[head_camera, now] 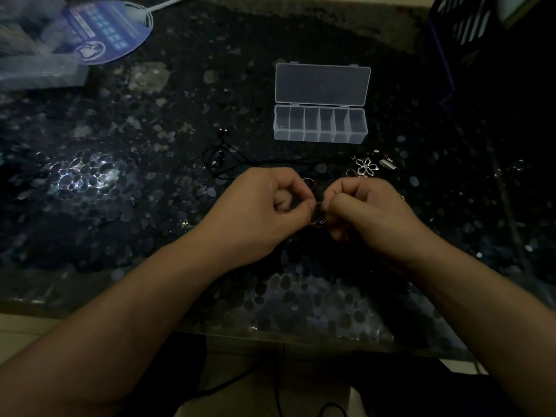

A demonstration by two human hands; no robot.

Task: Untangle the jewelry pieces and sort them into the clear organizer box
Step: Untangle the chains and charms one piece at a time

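My left hand (pixel 264 209) and my right hand (pixel 370 212) meet at the table's middle, both pinching a thin tangled chain (pixel 318 219) that hangs between their fingertips. The clear organizer box (pixel 320 127) stands open behind them, its lid (pixel 322 84) laid back and its several compartments looking empty. A silver flower pendant (pixel 366 167) and small metal pieces (pixel 387 162) lie just right of the hands. A black cord necklace (pixel 221 155) with dark beads lies to the left of the box.
The table (pixel 120 191) is dark glass over pebbles, with glare at the left. A round blue hand fan (pixel 105 31) and a blurred clear bag (pixel 33 55) sit at the far left corner. A dark slatted crate (pixel 469 28) stands at the far right.
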